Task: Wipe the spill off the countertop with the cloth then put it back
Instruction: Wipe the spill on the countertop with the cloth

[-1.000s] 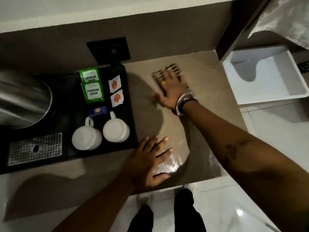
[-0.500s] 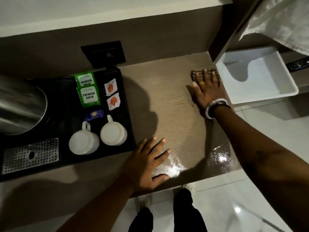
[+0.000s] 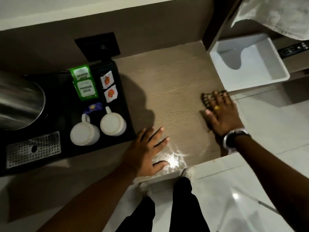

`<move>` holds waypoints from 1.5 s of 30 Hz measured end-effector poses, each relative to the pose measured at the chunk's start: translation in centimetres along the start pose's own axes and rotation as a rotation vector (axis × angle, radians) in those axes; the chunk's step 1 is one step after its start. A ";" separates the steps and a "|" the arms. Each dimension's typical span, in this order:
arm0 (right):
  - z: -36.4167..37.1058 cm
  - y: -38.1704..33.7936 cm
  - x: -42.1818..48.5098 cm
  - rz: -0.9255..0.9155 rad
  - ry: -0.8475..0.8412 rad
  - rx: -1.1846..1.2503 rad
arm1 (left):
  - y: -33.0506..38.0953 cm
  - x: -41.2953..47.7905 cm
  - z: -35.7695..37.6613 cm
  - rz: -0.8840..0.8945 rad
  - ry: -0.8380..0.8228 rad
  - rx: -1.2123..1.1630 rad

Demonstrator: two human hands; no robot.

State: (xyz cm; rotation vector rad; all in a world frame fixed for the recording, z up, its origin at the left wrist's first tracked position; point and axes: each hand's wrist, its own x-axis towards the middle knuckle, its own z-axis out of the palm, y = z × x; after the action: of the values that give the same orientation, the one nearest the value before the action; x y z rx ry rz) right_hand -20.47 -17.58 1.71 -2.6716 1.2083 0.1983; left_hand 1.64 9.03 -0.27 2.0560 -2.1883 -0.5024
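Observation:
A dark patterned cloth [image 3: 207,98] lies flat on the wooden countertop [image 3: 175,84] at its right edge. My right hand [image 3: 220,116] presses down on the cloth with spread fingers, so only the cloth's far edge shows past the fingertips. My left hand [image 3: 147,151] rests flat on the counter near the front edge, fingers apart and holding nothing. A wet, shiny patch of spill [image 3: 173,159] glistens on the wood just right of my left thumb.
A black tray [image 3: 127,114] at the left holds two white cups [image 3: 84,132], tea sachets [image 3: 85,86], a steel kettle [image 3: 18,104] and a perforated drip grille [image 3: 33,149]. A white bin [image 3: 250,64] stands on the floor to the right. A wall socket [image 3: 97,46] sits behind.
My right hand has slid the cloth from the back middle of the counter to the right edge and then toward me. My left hand has stayed in place.

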 end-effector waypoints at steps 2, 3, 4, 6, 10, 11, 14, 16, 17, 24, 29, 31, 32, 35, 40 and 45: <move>-0.6 -1.6 4.5 0.130 0.020 0.067 | 0.0 -0.1 0.2 -0.011 0.025 0.013; -0.8 -3.1 6.7 0.167 0.022 0.084 | 0.0 -0.2 0.3 -0.016 0.027 0.016; -0.7 -4.7 8.5 0.170 0.018 0.084 | 0.0 -0.2 0.4 -0.015 0.022 0.016; -0.3 -9.0 10.5 0.040 0.007 0.063 | -0.1 -0.2 0.3 -0.018 0.018 0.021; 1.0 -14.2 6.0 -0.292 -0.082 0.005 | 0.3 -0.2 -0.1 -0.023 0.008 0.056; 1.3 -13.9 3.5 -0.330 -0.093 0.006 | 0.3 -0.3 0.0 -0.008 0.023 0.061; 2.2 -9.4 -3.7 -0.272 -0.100 0.032 | 0.0 -0.3 0.1 0.009 0.057 0.034; 2.1 -5.1 -5.2 -0.093 -0.052 0.045 | 0.0 -0.1 0.2 -0.001 0.056 0.023; 1.9 -3.2 -5.1 0.008 -0.021 0.053 | 0.1 -0.2 0.2 -0.005 0.050 0.021; 1.2 -3.9 -2.9 0.378 0.073 0.122 | -0.2 -0.1 0.5 -0.012 0.041 0.023; 4.4 -13.5 -9.5 -0.047 -0.069 0.077 | 0.1 -0.3 -0.1 -0.011 0.013 0.003; 5.5 -11.7 -12.5 -0.057 -0.087 0.094 | 0.3 -0.7 0.2 -0.028 0.013 -0.006; 5.5 -9.6 -13.7 -0.045 -0.075 0.104 | 0.7 -0.9 0.4 -0.036 0.014 -0.011; 3.4 -3.1 -13.8 0.129 -0.034 0.079 | 1.4 -1.2 0.8 -0.008 0.026 -0.007; 1.5 -2.2 0.3 0.366 0.035 0.201 | -1.0 1.0 1.0 -0.023 0.076 0.017; -0.5 -11.7 11.4 0.055 0.012 0.088 | 0.1 -0.1 0.6 -0.003 0.084 0.008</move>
State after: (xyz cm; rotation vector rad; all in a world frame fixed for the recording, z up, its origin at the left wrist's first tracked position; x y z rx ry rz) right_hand -4.17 -18.39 1.32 -2.5704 1.2647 0.1346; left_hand 1.42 9.19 -0.80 2.0452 -2.1441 -0.3997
